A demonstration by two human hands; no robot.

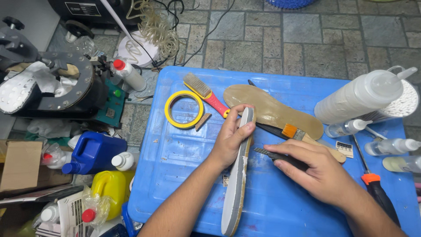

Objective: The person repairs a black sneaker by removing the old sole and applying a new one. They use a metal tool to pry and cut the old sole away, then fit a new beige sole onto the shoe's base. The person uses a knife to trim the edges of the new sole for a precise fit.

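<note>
My left hand (pixel 232 136) grips the upper end of a grey shoe sole (pixel 237 184) held on edge over the blue plastic board (pixel 175 153). My right hand (pixel 318 169) holds a black utility knife (pixel 280 157), its blade tip pointing left, close to the sole's edge. A tan insole (pixel 272 109) lies flat just beyond both hands.
On the board lie a yellow tape roll (pixel 184 109), a red-handled wire brush (pixel 206 94), a paintbrush (pixel 307 138), a screwdriver (pixel 377 188) and several squeeze bottles (pixel 364 94). Left of it on the floor stand a blue jug (pixel 94 151), a yellow jug (pixel 109 186) and a black machine (pixel 52 87).
</note>
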